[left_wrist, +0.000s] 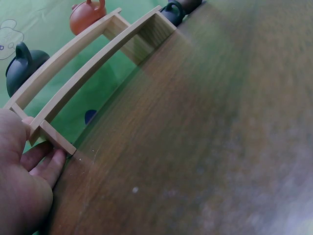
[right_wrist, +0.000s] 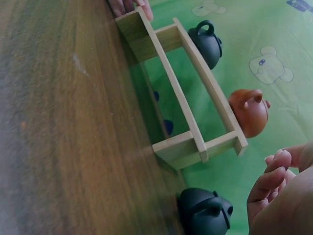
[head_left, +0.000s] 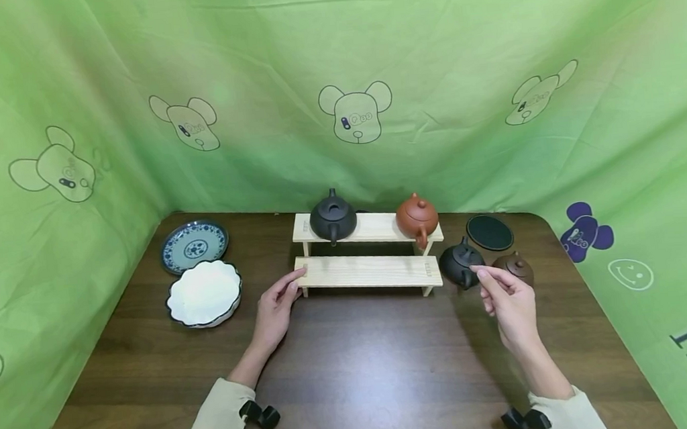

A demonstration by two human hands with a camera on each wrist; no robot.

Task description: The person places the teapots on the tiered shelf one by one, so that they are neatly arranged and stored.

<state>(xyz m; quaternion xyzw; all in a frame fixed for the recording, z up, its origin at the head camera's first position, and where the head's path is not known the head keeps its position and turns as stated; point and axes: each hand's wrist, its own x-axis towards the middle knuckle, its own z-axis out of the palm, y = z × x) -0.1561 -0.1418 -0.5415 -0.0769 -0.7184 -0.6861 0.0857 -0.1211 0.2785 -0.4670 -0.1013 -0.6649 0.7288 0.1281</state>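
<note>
A two-step wooden display stand (head_left: 369, 271) stands at the back middle of the table. At the left end of its lower step, my left hand (head_left: 275, 314) grips the board, some fingers beside the leg in the left wrist view. On the upper step sit a black teapot (head_left: 326, 224) and a reddish-brown teapot (head_left: 414, 219). My right hand (head_left: 514, 305) hovers in front of a second black teapot (head_left: 458, 266), fingers loosely bent and nothing visible between them. Partly behind that hand is a dark brown teapot (head_left: 519, 268).
A round black dish (head_left: 490, 232) lies at the back right. To the left are a blue patterned plate (head_left: 185, 247) and a white scalloped bowl (head_left: 204, 293) in front of it. Green cloth (head_left: 266, 153) hangs around the back and sides of the wooden table (head_left: 361, 368).
</note>
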